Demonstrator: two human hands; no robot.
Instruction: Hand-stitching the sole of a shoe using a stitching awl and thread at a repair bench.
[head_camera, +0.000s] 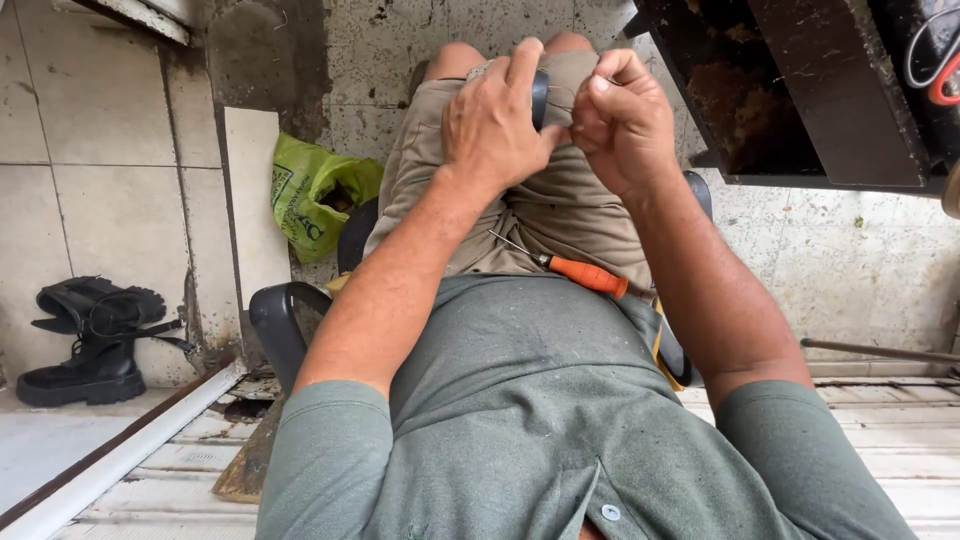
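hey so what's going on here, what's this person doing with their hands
A seated person works over their lap. The left hand grips a small dark round object, while the right hand pinches something thin right beside it, too small to identify. An orange-handled screwdriver lies unused on their lap. On the floor to the side are a green plastic bag and black boots.

A green plastic bag (318, 195) lies crumpled on the stained tile floor (110, 180), just beside a pale upright board (255, 200). Well apart, at the left, black boots (90, 340) stand against the tiles. An orange-handled screwdriver (572, 270) rests across the lap on khaki shorts (560, 215). A dark rusty metal cabinet (800, 90) fills the upper right.
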